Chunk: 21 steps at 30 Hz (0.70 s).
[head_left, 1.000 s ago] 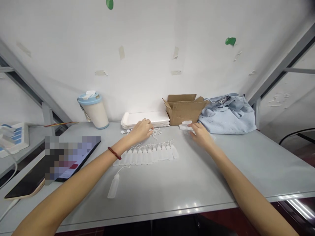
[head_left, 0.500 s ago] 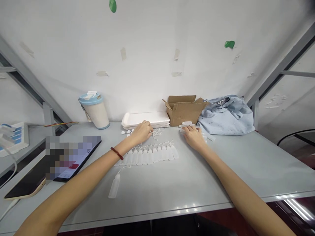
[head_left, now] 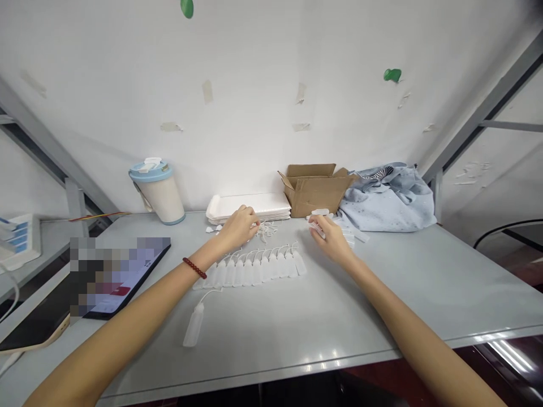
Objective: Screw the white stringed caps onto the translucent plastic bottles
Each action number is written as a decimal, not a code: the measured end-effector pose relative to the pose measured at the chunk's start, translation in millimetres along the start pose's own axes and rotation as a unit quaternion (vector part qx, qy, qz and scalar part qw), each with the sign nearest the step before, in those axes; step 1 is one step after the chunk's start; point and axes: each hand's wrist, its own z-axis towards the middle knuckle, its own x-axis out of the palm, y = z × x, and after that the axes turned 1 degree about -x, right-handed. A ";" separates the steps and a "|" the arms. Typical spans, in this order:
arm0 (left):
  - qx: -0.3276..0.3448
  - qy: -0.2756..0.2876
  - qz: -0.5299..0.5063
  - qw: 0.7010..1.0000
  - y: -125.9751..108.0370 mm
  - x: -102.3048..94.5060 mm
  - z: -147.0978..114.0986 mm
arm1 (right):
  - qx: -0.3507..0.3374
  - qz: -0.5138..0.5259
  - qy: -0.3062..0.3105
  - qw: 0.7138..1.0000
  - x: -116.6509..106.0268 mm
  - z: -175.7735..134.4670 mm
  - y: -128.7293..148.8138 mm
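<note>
My left hand (head_left: 240,227), with a dark red bead bracelet (head_left: 194,268) at the wrist, reaches over a small heap of white cords (head_left: 268,230). Its fingers are pinched together, and what lies between them is hidden. In my right hand (head_left: 333,238) is a small clear plastic sleeve (head_left: 316,225), gripped near a pile of similar sleeves (head_left: 348,236). Below the left hand lies a row of translucent bottle-shaped sleeves (head_left: 263,270), each with a white cord at its top. One more corded sleeve (head_left: 194,325) lies apart, nearer the table's front.
A stack of white trays or envelopes (head_left: 250,204), an open cardboard box (head_left: 318,195) and a light blue cloth (head_left: 386,200) stand along the wall. On the left are a blue-lidded cup (head_left: 159,192), two phones (head_left: 127,282) and a power strip (head_left: 21,240).
My right hand has lifted slightly and drawn back from the pile with a clear sleeve in its fingers. My left hand stays over the cords. The view has shifted slightly.
</note>
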 end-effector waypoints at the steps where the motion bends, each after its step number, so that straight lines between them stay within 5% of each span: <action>1: -0.009 -0.009 -0.015 1.000 0.3 -1.3 -0.1 | 0.007 0.014 -0.010 1.000 -0.4 -0.5 1.6; 9: -0.118 -0.048 -0.186 0.974 -4.3 -5.7 -6.4 | 0.014 0.074 -0.043 0.996 2.5 -3.1 12.8; 21: -0.224 -0.120 -0.411 0.875 -4.1 2.2 6.8 | 0.044 0.139 -0.070 0.987 -0.7 -2.3 22.2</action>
